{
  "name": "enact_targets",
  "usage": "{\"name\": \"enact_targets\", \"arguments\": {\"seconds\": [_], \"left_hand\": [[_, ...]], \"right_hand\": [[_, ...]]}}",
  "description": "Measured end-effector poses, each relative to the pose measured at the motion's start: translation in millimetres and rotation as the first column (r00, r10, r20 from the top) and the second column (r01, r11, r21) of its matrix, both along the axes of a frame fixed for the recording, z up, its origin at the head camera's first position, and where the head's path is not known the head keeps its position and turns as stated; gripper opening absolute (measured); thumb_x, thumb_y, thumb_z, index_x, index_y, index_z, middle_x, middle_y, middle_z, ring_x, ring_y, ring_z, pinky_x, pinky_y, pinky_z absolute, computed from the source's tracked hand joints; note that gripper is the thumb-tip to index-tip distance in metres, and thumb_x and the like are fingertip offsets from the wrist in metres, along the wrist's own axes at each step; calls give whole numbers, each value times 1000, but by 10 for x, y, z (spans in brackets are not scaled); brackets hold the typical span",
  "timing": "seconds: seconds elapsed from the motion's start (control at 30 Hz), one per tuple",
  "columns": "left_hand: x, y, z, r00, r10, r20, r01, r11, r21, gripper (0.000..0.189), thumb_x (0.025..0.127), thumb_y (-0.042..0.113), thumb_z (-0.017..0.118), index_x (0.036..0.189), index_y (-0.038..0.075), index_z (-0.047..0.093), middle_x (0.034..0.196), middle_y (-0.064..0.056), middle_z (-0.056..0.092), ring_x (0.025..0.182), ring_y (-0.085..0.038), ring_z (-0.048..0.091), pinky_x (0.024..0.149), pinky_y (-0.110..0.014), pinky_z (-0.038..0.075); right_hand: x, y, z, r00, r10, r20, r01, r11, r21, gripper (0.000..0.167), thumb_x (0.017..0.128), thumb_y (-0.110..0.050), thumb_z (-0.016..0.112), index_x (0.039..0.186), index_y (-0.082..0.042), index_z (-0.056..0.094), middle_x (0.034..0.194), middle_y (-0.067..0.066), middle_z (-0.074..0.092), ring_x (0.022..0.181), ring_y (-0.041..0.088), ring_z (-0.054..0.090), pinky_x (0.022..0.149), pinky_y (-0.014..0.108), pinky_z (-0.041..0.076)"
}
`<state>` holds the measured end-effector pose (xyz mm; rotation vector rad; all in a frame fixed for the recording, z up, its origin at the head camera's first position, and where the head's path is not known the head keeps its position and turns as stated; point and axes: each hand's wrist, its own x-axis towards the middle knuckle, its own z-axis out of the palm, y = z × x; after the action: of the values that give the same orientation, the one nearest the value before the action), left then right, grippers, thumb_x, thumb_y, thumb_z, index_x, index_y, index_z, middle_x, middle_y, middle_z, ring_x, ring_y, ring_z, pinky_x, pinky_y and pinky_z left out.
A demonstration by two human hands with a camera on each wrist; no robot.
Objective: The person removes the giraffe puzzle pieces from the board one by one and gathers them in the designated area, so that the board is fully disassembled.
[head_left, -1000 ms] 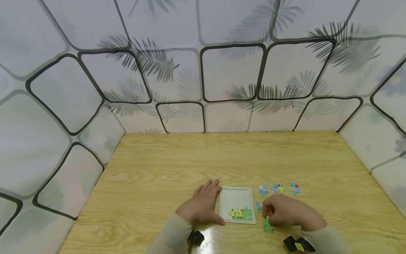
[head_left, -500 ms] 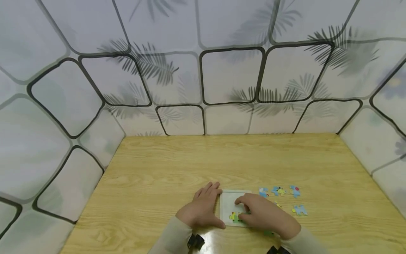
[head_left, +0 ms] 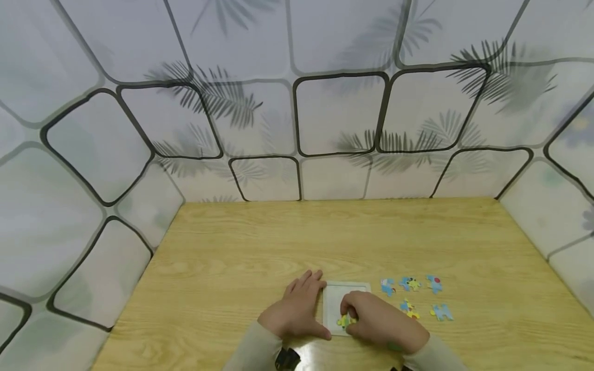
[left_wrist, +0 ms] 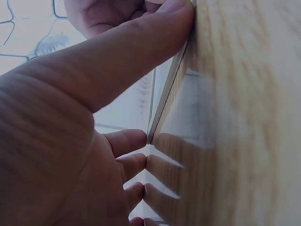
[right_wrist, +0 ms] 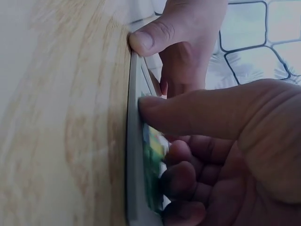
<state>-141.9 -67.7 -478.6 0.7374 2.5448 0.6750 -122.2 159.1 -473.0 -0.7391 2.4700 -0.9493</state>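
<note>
A white jigsaw tray (head_left: 335, 293) lies flat on the table, with yellow and green puzzle pieces (head_left: 344, 321) along its near side. My left hand (head_left: 297, 307) is spread along the tray's left edge; in the left wrist view, its thumb (left_wrist: 136, 47) and index fingertip touch the tray's side. Over the tray's lower right part, my right hand (head_left: 380, 319) has curled fingers. The right wrist view has its thumb (right_wrist: 188, 113) at the tray's rim and its fingertips against a green and yellow puzzle piece (right_wrist: 155, 146), apparently pinched. The hand hides most of that piece.
Loose puzzle pieces lie right of the tray: a blue one (head_left: 387, 286), a blue-yellow one (head_left: 410, 283), one with a red spot (head_left: 434, 283), another (head_left: 408, 308) by the right hand, and one farther right (head_left: 441, 312). A green piece (head_left: 394, 347) is partly under the right wrist.
My right hand has moved left from the loose pieces to above the tray, and its fingers have curled down onto the pieces there. The left hand stays at the tray's left edge.
</note>
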Motion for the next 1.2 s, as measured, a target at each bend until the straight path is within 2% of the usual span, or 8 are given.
{"name": "enact_targets", "arguments": {"seconds": [0.17,0.37,0.47,0.63,0.77,0.97,1.1,1.2], "left_hand": [[-5,-14,-2,1000,-3,12,3,1000,8,105,71,51,89,151,9,36,167,-10,18,154,-32,12,121,-56,15],[8,0,10,1000,-7,27,7,1000,0,105,71,52,88,152,9,35,168,-10,16,154,-31,10,122,-55,14],[12,9,17,1000,-7,30,7,1000,0,105,71,52,88,152,9,36,168,-9,16,154,-30,11,121,-55,15],[9,9,35,1000,-1,17,1,1000,0,105,71,54,88,151,10,37,167,-8,18,154,-31,12,121,-56,16],[4,-3,29,1000,0,23,0,1000,-5,106,70,53,88,152,10,36,168,-7,16,154,-30,11,121,-55,15],[1,-2,18,999,4,35,-4,1000,2,105,71,53,88,152,11,35,168,-7,15,155,-29,9,122,-55,13],[3,-4,10,999,0,40,1,1000,-2,105,71,52,88,152,11,35,168,-7,15,155,-29,9,122,-55,13],[1,-6,12,999,0,33,0,1000,-6,105,71,52,88,152,11,35,168,-8,15,155,-29,9,122,-55,13]], "right_hand": [[-31,21,-40,1000,0,6,1,998,-62,20,83,-6,75,89,-18,61,78,-7,51,67,3,45,59,24,41],[-25,104,-56,1000,20,12,-18,988,-154,10,90,-11,70,90,-20,65,76,-14,58,61,0,50,54,22,46],[-28,199,-2,999,10,52,1,979,-205,5,94,-16,71,97,-18,67,79,-12,62,65,2,55,57,23,49],[-63,475,142,992,-14,124,46,963,-265,14,96,-20,70,107,-11,69,89,-5,68,75,8,63,65,27,55],[-75,709,210,983,3,181,41,970,-241,13,98,-19,67,107,-11,72,91,-3,70,76,10,64,65,28,55],[-35,1023,215,972,53,230,-10,983,-183,10,98,-16,65,100,-16,75,85,-5,69,68,5,58,60,27,51],[31,1173,199,943,70,324,-11,984,-179,14,91,-4,64,94,-11,75,74,-4,65,59,2,48,52,23,43],[49,1213,192,942,39,334,7,990,-138,17,86,2,64,90,-10,75,70,-4,62,57,3,44,52,22,40]]}}
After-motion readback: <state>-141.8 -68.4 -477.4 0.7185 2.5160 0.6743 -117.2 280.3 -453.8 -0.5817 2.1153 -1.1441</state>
